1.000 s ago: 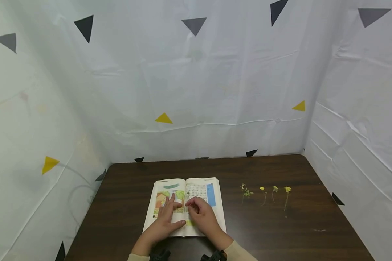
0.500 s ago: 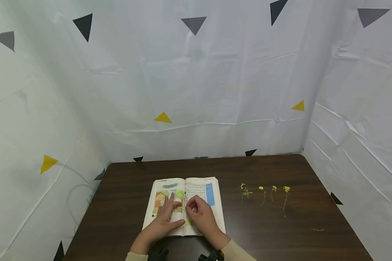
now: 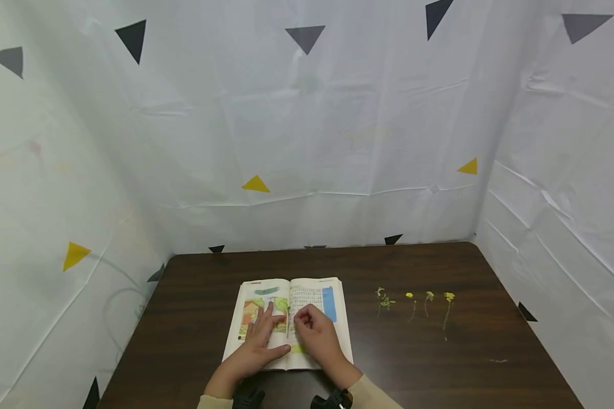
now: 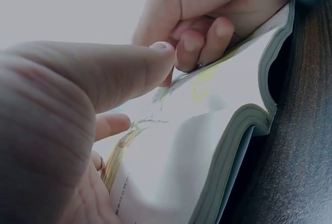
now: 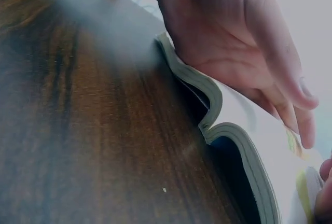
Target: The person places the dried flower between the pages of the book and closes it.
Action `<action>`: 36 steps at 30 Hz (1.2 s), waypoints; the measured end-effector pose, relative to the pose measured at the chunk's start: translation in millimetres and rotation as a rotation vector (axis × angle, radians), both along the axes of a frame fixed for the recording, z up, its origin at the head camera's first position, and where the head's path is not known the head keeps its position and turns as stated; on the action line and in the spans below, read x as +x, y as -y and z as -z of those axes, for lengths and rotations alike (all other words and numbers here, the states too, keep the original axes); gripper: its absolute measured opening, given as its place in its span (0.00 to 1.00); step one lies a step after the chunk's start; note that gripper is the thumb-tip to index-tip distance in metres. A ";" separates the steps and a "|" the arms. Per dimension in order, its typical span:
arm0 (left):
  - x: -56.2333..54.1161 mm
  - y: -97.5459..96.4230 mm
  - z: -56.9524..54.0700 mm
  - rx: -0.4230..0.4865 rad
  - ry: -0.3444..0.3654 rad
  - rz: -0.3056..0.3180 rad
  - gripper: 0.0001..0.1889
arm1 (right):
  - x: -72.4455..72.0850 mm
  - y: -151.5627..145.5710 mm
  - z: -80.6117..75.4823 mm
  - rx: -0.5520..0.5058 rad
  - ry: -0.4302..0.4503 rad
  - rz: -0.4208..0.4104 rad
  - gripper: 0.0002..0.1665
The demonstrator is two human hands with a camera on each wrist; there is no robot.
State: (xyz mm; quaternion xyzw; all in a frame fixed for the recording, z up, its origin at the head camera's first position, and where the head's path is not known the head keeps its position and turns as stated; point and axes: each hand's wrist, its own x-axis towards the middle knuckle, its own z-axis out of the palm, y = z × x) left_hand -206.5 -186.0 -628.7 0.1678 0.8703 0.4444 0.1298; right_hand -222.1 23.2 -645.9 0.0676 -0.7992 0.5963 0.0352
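Observation:
An open book lies on the dark wooden table, a colour picture on its left page and printed text on its right page. My left hand rests on the left page with its fingers spread. Over the right page, close to the gutter, my right hand has its fingers curled and its thumb and index finger brought together. What looks like a thin plant stem is at those fingertips, largely hidden and blurred. In the right wrist view the left hand reaches across the book's pages.
To the right of the book lie several small plant sprigs: a leafy one, two slender yellow-topped flowers and a longer yellow flower. A pale scrap lies near the table's right side. White cloth hangs behind the table.
My right hand has shifted slightly right and away from the gutter, its fingertips still together. The left hand stays on the left page.

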 end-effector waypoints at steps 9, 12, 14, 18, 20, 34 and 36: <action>4.6 -4.5 17.8 -0.006 -0.161 0.002 0.40 | -0.8 5.0 2.5 0.101 -0.097 0.035 0.04; 6.0 -8.6 18.7 -0.040 -0.195 -0.010 0.40 | -0.7 3.9 1.8 0.104 -0.082 0.034 0.04; 7.6 -10.9 14.5 -0.061 -0.191 -0.014 0.40 | -0.4 2.8 1.1 0.097 -0.067 0.029 0.04; 7.6 -13.5 5.6 -0.127 -0.155 -0.023 0.42 | -0.2 1.6 -0.2 0.073 -0.051 0.015 0.04; 6.9 -14.0 2.1 -0.161 -0.134 -0.033 0.43 | -0.2 1.2 -0.2 0.064 -0.051 0.006 0.03; 8.3 -18.8 -1.2 -0.222 -0.127 -0.060 0.49 | 12.9 -9.3 0.6 -0.038 -0.102 -0.117 0.05; 8.5 -20.1 -0.5 -0.233 -0.133 -0.061 0.51 | 14.9 -10.7 0.2 -0.024 -0.101 -0.118 0.06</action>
